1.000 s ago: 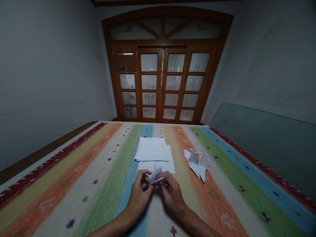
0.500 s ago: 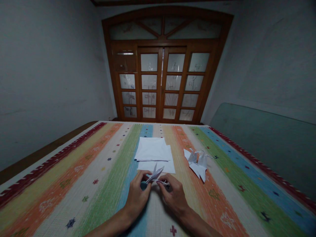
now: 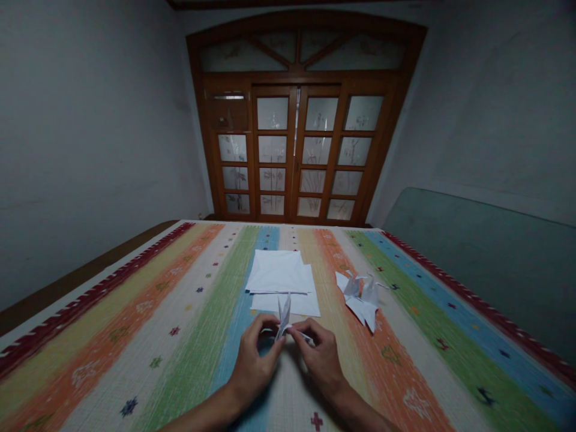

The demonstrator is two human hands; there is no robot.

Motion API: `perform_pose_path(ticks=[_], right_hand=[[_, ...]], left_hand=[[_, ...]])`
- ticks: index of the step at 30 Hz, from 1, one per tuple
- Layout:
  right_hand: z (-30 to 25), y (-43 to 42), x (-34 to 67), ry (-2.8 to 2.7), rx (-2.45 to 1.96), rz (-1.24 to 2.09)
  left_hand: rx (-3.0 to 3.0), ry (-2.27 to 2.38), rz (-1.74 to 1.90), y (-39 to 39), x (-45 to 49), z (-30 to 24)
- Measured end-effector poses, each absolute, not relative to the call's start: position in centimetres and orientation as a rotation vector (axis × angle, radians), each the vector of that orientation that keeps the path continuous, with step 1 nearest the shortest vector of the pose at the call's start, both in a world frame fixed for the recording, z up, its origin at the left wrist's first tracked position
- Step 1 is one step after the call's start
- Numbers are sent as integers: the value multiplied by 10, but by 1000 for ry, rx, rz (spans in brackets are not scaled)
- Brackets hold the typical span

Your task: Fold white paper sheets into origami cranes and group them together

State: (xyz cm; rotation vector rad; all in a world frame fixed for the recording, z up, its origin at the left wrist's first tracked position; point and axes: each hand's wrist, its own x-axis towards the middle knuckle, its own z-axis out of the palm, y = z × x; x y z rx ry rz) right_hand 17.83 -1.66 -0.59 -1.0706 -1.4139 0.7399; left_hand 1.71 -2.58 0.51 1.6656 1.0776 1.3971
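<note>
My left hand and my right hand meet near the front of a striped, many-coloured mat. Both pinch a small folded white paper piece, whose pointed flap stands upright between my fingertips. Just beyond it lies a loose stack of white paper sheets. To the right of my hands rest finished folded paper figures, apart from both hands.
The mat covers a wide low surface with a dark red border. A wooden door with frosted glass panes stands at the far end. A grey-green panel leans along the right wall.
The folded paper has been turned from lying slanted between my fingers to standing upright. Both hands shifted slightly but stay in the same spot.
</note>
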Motion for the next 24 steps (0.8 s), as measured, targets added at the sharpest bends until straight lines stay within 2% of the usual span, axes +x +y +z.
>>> perform_pose_path(ticks=[10, 14, 24], right_hand=[[-9, -12, 181, -1367, -1056, 890], [-4, -13, 182, -1395, -1041, 912], [0, -16, 181, -1530, -1025, 919]], left_hand=[[1341, 923, 1337, -15, 15, 2], [1425, 849, 1240, -11, 8, 5], [1756, 995, 1086, -1, -8, 18]])
